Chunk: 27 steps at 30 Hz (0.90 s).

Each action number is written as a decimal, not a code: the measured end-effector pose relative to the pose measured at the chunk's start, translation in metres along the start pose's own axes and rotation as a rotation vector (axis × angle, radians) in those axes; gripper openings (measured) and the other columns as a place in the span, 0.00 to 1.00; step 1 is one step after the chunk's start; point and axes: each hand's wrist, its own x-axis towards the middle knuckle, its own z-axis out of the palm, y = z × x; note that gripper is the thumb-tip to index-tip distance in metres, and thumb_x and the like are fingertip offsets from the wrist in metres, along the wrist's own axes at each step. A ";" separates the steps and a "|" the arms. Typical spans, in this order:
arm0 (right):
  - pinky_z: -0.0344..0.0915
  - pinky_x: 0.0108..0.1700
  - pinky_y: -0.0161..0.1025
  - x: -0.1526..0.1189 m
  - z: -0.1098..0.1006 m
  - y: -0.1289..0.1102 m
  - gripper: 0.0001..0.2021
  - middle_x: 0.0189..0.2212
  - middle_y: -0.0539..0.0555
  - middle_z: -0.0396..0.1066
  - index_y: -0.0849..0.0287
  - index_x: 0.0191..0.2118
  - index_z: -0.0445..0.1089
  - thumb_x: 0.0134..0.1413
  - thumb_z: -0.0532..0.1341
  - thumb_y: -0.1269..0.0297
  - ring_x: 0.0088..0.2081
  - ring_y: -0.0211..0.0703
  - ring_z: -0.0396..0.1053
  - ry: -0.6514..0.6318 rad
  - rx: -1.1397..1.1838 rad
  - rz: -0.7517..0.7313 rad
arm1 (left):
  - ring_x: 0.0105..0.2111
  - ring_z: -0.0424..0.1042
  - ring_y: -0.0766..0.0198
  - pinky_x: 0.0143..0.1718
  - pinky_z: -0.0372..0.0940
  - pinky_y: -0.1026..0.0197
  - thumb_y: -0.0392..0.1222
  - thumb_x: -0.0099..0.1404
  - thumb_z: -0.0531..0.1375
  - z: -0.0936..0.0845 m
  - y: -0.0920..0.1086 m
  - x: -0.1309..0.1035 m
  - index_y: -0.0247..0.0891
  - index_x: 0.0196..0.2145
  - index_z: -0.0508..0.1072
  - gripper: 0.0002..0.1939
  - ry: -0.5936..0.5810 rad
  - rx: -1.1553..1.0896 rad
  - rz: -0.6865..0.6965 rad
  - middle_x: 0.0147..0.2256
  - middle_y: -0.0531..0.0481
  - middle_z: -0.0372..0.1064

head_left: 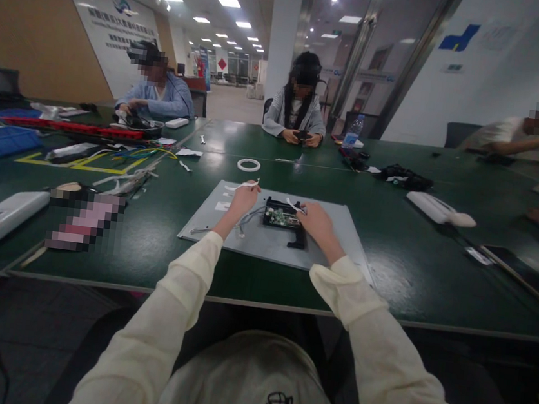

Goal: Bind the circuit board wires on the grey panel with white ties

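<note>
1. The left hand (245,197) pinches a white strip (239,186).
2. The right hand (315,220) pinches another strip (291,204) by the circuit board (279,216).
3. It sits in a black frame (298,240) on a gray sheet (259,245) near the counter's (260,285) front edge.

Dim; ceiling lts (228,2); tbl (401,279) glare; edges warped.

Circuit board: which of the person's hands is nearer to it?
Right. The right hand is at the right edge of the board; the left hand is off to its left, across a gap.
</note>
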 end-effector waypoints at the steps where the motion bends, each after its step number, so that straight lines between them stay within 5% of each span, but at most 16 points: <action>1: 0.58 0.40 0.36 0.000 0.000 0.000 0.16 0.45 0.59 0.66 0.59 0.48 0.67 0.57 0.52 0.60 0.44 0.46 0.65 -0.002 0.000 0.002 | 0.35 0.71 0.61 0.37 0.62 0.62 0.34 0.62 0.47 0.003 0.000 0.001 0.35 0.32 0.71 0.13 0.003 0.110 0.025 0.32 0.46 0.71; 6: 0.58 0.45 0.38 -0.002 -0.001 0.000 0.17 0.45 0.60 0.65 0.59 0.50 0.66 0.58 0.50 0.60 0.46 0.46 0.64 -0.021 0.003 -0.008 | 0.39 0.71 0.55 0.39 0.63 0.59 0.36 0.62 0.48 0.008 -0.006 -0.010 0.31 0.40 0.70 0.13 -0.068 0.538 0.027 0.40 0.38 0.70; 10: 0.54 0.51 0.54 -0.005 -0.001 0.003 0.24 0.51 0.61 0.60 0.54 0.51 0.66 0.59 0.46 0.47 0.53 0.56 0.56 -0.019 -0.008 0.057 | 0.42 0.70 0.57 0.42 0.63 0.59 0.38 0.64 0.49 0.007 -0.022 -0.016 0.32 0.44 0.67 0.14 -0.101 0.667 0.103 0.52 0.37 0.61; 15: 0.40 0.51 0.73 -0.005 0.004 0.005 0.28 0.60 0.57 0.50 0.47 0.58 0.57 0.60 0.35 0.44 0.59 0.61 0.45 -0.105 -0.011 0.086 | 0.43 0.70 0.55 0.41 0.63 0.59 0.39 0.65 0.48 0.005 -0.027 -0.017 0.31 0.44 0.67 0.14 -0.202 0.713 0.112 0.44 0.38 0.69; 27: 0.35 0.53 0.71 0.010 0.013 0.002 0.26 0.60 0.58 0.53 0.49 0.56 0.61 0.61 0.39 0.48 0.60 0.58 0.46 -0.053 0.098 -0.050 | 0.42 0.71 0.46 0.39 0.64 0.55 0.34 0.61 0.50 -0.001 -0.019 -0.024 0.24 0.45 0.67 0.16 -0.170 0.704 -0.085 0.36 0.28 0.71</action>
